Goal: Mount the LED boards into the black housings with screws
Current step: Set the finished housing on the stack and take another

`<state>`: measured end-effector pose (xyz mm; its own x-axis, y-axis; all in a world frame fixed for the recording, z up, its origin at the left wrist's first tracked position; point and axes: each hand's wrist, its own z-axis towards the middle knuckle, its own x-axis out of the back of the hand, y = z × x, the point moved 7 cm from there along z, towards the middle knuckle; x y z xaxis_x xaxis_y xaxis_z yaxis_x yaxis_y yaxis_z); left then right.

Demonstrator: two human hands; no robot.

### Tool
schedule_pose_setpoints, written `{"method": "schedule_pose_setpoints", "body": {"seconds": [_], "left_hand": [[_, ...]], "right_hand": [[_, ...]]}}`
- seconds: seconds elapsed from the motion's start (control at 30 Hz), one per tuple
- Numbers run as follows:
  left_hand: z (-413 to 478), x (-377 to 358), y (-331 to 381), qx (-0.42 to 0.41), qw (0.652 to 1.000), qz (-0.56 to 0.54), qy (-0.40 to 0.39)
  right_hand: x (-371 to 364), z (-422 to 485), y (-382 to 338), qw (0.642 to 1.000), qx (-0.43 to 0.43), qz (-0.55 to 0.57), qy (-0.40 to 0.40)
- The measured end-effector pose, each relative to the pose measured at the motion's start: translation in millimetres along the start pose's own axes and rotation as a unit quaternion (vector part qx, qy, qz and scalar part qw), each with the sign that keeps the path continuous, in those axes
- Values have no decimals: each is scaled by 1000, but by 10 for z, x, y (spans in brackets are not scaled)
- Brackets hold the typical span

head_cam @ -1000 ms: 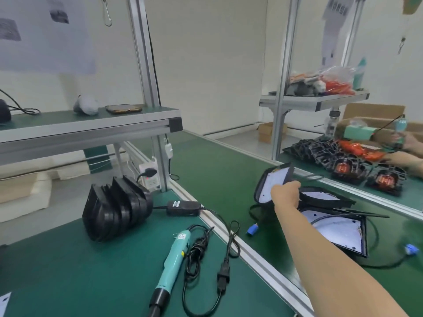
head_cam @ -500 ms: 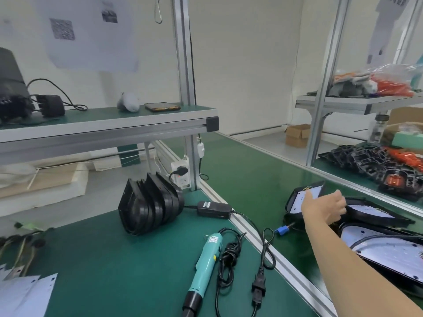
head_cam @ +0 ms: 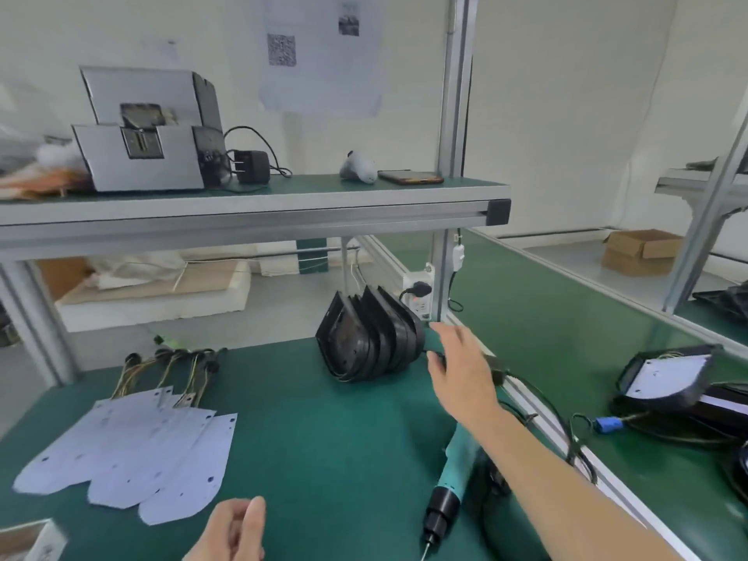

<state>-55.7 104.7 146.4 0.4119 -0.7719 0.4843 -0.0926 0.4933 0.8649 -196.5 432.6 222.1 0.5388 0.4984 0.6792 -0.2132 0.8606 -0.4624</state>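
Hovering beside the nested black housings (head_cam: 372,338) at twelve o'clock, the right hand (head_cam: 461,370) spreads empty fingers, probably to peel one off, while LED boards (head_cam: 133,459) lie fanned at nine o'clock and the left hand (head_cam: 230,532) idles loosely curled at six

We see a plain white wall (head_cam: 566,95) with printed sheets (head_cam: 319,54) taped up, a metal post (head_cam: 455,95) carrying a green-topped shelf (head_cam: 315,188), our green surface (head_cam: 324,439), and a cardboard box (head_cam: 639,253) on the grey floor (head_cam: 566,261).
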Motion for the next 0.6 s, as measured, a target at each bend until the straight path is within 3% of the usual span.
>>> {"method": "schedule_pose_setpoints", "body": {"seconds": [0.13, 0.33, 0.43, 0.6], "left_hand": [[56, -26, -106, -5, 1000, 2, 18], [63, -42, -161, 11, 1000, -16, 11], [77, -47, -190, 27, 999, -20, -7], [65, -49, -239, 18, 999, -36, -17]], "right_hand": [[-600, 130, -585, 992, 74, -53, -89], [-1145, 424, -849, 946, 74, -237, -210], [-1205, 509, -828, 934, 64, -270, -224], [-1184, 508, -770, 950, 23, -223, -218]]}}
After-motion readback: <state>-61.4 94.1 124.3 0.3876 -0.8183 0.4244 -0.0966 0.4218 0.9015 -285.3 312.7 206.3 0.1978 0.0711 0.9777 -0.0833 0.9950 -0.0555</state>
